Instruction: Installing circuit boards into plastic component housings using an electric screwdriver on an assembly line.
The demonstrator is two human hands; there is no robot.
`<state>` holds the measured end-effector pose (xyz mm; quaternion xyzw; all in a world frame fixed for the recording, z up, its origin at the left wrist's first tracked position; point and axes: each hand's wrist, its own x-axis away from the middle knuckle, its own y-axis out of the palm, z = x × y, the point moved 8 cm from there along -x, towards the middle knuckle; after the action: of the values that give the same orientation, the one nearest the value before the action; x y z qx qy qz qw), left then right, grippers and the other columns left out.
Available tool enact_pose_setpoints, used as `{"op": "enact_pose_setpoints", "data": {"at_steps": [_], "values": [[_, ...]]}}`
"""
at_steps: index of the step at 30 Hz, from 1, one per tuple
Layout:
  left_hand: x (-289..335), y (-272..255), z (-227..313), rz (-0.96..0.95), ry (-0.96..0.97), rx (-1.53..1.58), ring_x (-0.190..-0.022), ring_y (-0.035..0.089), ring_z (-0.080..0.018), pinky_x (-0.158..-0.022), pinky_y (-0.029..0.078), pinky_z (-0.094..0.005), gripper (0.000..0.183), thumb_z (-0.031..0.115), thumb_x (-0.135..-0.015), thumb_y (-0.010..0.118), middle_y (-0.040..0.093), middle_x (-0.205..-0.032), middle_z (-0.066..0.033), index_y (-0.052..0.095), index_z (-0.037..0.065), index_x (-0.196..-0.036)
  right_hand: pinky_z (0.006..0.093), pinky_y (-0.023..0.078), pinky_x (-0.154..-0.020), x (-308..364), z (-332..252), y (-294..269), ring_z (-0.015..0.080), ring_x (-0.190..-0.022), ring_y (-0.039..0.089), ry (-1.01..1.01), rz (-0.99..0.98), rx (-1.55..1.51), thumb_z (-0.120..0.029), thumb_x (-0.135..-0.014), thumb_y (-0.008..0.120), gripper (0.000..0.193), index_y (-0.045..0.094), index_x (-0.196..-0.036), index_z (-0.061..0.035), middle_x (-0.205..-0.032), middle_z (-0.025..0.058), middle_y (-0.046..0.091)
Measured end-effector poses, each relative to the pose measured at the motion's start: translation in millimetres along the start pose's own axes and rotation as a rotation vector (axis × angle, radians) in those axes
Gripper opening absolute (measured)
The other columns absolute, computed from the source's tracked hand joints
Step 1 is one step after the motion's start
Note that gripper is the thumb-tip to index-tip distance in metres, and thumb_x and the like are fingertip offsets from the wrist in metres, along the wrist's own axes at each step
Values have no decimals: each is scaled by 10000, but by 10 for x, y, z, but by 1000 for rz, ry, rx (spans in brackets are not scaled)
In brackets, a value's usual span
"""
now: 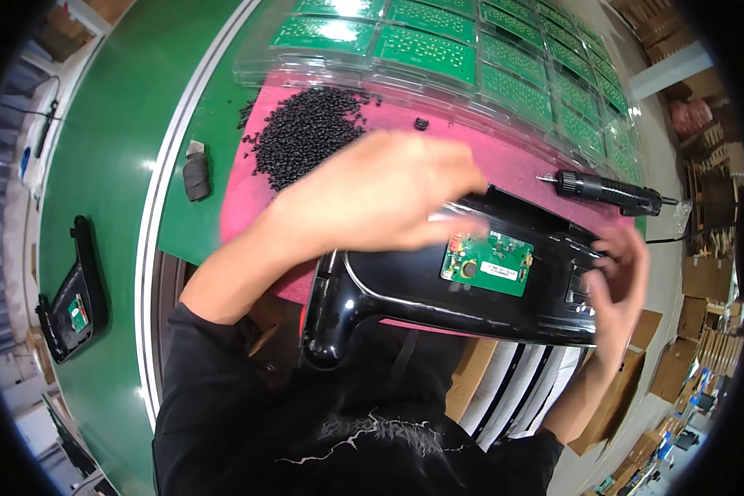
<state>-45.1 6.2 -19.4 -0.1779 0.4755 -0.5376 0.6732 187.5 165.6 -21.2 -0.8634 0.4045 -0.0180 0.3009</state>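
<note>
A glossy black plastic housing (405,281) with a rounded arm at its left lies across the front edge of the pink mat. A small green circuit board (489,263) with a white label sits on it. Over the housing's upper left, my left hand (393,190) is bent with thumb and fingers toward the board; motion smears the fingertips, and whether they hold anything cannot be seen. At the housing's right end, my right hand (622,285) has its fingers curved and apart, blurred too, with nothing visible between them.
A heap of small black screws (306,136) covers the mat's (455,149) left part. A black electric screwdriver (608,192) lies at right. Clear trays of green boards (426,50) stand behind. A dark wrapped block (196,175) and another black housing (78,298) rest farther left.
</note>
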Motion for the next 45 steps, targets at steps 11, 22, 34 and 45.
{"op": "enact_pose_setpoints", "data": {"at_steps": [11,22,34,45], "values": [[192,-78,-928,-41,-415,-205,-866,677,-333,-764,541,-397,265,36,-711,777,688,-901,-172,696,-24,-956,394,435,-996,-920,1470,-1131,228,-990,591,560,373,-827,-141,-882,677,274,575,-1091,4,-1082,103,611],[132,-95,-1023,-71,-520,-159,-737,686,-309,-692,541,-370,177,-29,-734,675,695,-846,-210,702,-55,-907,386,429,-898,-1204,-30,324,213,-832,537,-65,96,-1025,-324,-971,562,352,522,-1154,-26,-864,63,560],[-177,59,-263,169,-159,682,-812,658,-133,-741,548,-247,162,-62,-788,727,685,-916,-88,705,-29,-945,343,367,-847,-644,-680,651,124,-728,449,-36,24,-1556,-314,-911,614,375,499,-1108,-17,-774,5,463],[-221,101,-145,57,15,508,-787,674,-242,-692,532,-302,111,-26,-785,713,680,-881,-123,667,-33,-885,267,383,-727,-465,-891,274,56,-597,489,-266,55,-1416,-360,-804,697,398,502,-1012,-82,-679,-61,524]]}}
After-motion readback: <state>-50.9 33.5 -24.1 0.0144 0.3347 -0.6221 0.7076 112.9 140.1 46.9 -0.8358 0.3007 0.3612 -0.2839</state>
